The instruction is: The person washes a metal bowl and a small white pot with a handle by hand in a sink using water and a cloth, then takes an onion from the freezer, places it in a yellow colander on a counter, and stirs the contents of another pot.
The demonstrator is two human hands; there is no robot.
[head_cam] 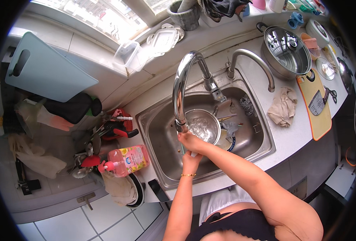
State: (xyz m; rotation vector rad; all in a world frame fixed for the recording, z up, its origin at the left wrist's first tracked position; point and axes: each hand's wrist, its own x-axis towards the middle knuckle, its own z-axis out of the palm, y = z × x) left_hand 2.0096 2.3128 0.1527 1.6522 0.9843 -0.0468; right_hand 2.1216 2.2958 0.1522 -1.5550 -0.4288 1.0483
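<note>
My left hand [191, 159], with a gold bracelet at the wrist, is over the near side of a steel sink [244, 144]. Its fingers close around a small white piece [194, 154], mostly hidden. My right hand [193, 142] crosses just above it, fingertips beside the spout end of a chrome gooseneck faucet [178, 90]; its grip is hard to make out. Beyond both hands, a round metal pan or bowl [218, 128] holds rippling water. A blue-rimmed dish [232, 145], clear plastic [230, 128] and a steel scrubber [246, 105] lie in the sink.
Left of the sink stand a pink pump bottle [129, 161] and a phone [158, 190]. A second, thinner faucet [253, 54] curves at the back right. On the right counter are a cloth [283, 107], a lidded pot [286, 54] and a cutting board [321, 123] with a cleaver [316, 103].
</note>
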